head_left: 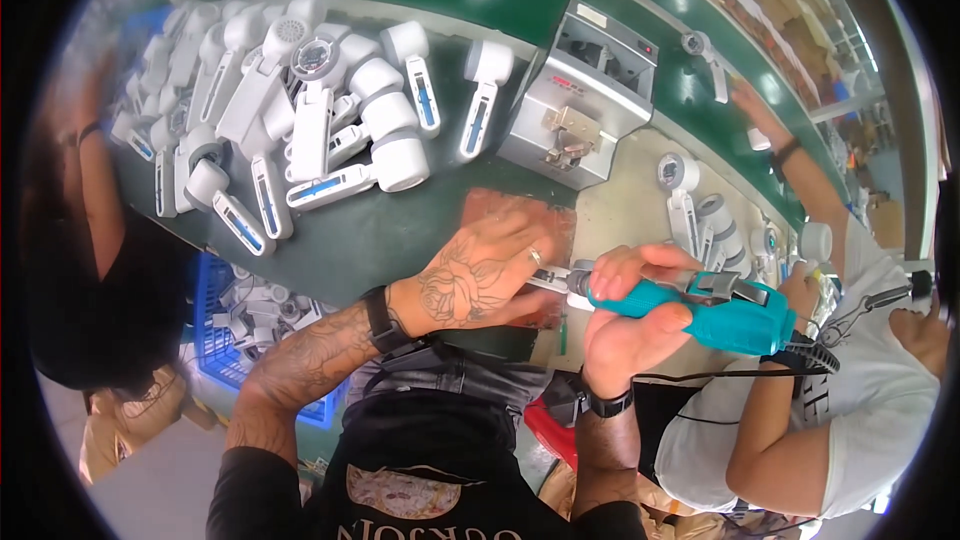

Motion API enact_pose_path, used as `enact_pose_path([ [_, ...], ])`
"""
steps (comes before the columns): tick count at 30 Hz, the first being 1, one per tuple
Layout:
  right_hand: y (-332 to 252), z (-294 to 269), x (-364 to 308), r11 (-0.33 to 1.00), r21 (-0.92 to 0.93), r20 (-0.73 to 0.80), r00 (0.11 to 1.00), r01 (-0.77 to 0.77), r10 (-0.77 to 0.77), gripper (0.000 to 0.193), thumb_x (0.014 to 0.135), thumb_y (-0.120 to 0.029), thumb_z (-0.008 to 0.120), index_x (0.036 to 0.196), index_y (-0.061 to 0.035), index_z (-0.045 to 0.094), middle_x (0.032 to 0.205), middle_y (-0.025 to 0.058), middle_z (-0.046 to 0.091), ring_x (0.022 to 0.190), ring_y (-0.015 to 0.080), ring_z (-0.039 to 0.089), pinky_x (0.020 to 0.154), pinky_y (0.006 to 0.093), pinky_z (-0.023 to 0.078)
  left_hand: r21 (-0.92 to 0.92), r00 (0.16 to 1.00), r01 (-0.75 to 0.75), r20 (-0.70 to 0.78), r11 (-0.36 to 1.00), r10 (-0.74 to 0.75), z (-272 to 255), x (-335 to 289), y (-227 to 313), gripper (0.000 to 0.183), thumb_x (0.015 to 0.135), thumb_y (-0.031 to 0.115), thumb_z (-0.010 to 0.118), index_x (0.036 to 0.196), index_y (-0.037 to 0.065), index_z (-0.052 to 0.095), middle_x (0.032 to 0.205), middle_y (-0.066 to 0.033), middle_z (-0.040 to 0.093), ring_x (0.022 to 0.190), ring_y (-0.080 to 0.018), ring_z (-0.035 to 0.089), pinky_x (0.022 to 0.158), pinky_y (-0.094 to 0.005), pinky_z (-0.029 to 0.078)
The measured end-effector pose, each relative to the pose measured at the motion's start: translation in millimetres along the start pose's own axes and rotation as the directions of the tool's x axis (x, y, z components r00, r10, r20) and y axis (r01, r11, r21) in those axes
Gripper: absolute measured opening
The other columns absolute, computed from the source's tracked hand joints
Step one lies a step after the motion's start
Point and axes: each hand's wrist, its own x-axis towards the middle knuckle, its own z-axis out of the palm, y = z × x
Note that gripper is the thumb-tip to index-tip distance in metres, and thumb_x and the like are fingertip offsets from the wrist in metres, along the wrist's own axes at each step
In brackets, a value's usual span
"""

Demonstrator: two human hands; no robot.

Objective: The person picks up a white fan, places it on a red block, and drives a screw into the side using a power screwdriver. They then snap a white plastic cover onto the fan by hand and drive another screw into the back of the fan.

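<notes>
My right hand [640, 312] is wrapped round a teal electric screwdriver [735, 322], with its tip pointing left. The tip meets the end of a white handheld-fan handle [549, 278]. My left hand [478, 265] holds that piece down, fingers closed over it, and hides most of it. Beneath lies a reddish-brown mat [488, 202]. Several white handheld fans [325, 130] with round heads and blue-striped handles are heaped left of my hands; a single fan [482, 95] lies apart from the heap.
A grey metal screw feeder [575, 105] stands beyond the mat. More white fans [690, 205] lie on the right. Below the table's left edge sits a blue basket [213, 315] of small parts. People work on both sides, and a co-worker's arm [800, 165] reaches over the green surface.
</notes>
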Motion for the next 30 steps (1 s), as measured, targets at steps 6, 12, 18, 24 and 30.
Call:
enact_pose_path([
  [6, 8.7, 1.1, 1.0, 1.0, -0.004, 0.001, 1.0, 0.014, -0.014, 0.072, 0.091, -0.067, 0.06, 0.11, 0.0014, 0.05, 0.066, 0.0057, 0.048, 0.056, 0.0172, 0.048, 0.052, 0.0318, 0.04, -0.01, 0.999, -0.025, 0.033, 1.0, 0.025, -1.1, 0.2, -1.2, 0.036, 0.065, 0.018, 0.084, 0.092, 0.01, 0.06, 0.094, -0.005, 0.06, 0.09, -0.0281, 0.057, 0.077, -0.0387, 0.054],
  [12, 10.8, 0.4, 5.9, 1.0, -0.026, 0.017, 1.0, -0.006, 0.007, 0.072, 0.092, -0.065, 0.061, 0.11, 0.0034, 0.049, 0.066, 0.006, 0.048, 0.056, 0.0172, 0.048, 0.052, 0.0317, 0.041, -0.038, 0.999, -0.015, 0.039, 0.999, 0.017, -0.2, -0.2, -3.8, 0.032, 0.068, 0.017, 0.084, 0.089, 0.011, 0.059, 0.096, -0.0027, 0.062, 0.09, -0.0268, 0.057, 0.076, -0.038, 0.053],
  [18, 10.5, -1.0, 5.7, 1.0, -0.016, 0.058, 0.998, -0.007, 0.008, 0.07, 0.092, -0.062, 0.063, 0.111, 0.0035, 0.048, 0.065, 0.0061, 0.048, 0.056, 0.0175, 0.049, 0.052, 0.0322, 0.042, -0.15, 0.993, 0.023, 0.122, 0.988, -0.005, -1.7, 2.4, -7.0, 0.031, 0.075, 0.018, 0.082, 0.086, 0.01, 0.054, 0.097, -0.0036, 0.063, 0.09, -0.0265, 0.058, 0.072, -0.039, 0.051],
  [24, 10.0, -2.3, 4.2, 1.0, 0.009, 0.083, 0.996, -0.02, 0.019, 0.069, 0.092, -0.061, 0.064, 0.111, 0.0029, 0.048, 0.065, 0.0057, 0.048, 0.056, 0.0175, 0.049, 0.053, 0.0324, 0.043, -0.178, 0.971, 0.066, 0.236, 0.982, -0.022, -8.5, 3.3, -4.4, 0.031, 0.072, 0.017, 0.08, 0.086, 0.004, 0.055, 0.095, -0.0128, 0.057, 0.094, -0.0348, 0.056, 0.08, -0.0443, 0.049],
  [30, 9.5, -2.7, 4.8, 1.0, 0.0, 0.076, 0.997, -0.012, 0.012, 0.07, 0.092, -0.062, 0.063, 0.115, 0.0029, 0.05, 0.065, 0.0054, 0.049, 0.057, 0.017, 0.049, 0.052, 0.0324, 0.043, -0.064, 0.987, 0.036, 0.156, 0.997, -0.026, -5.7, 4.6, -0.6, 0.032, 0.073, 0.017, 0.079, 0.096, 0.002, 0.063, 0.1, -0.0116, 0.06, 0.098, -0.0335, 0.057, 0.082, -0.0442, 0.05],
])
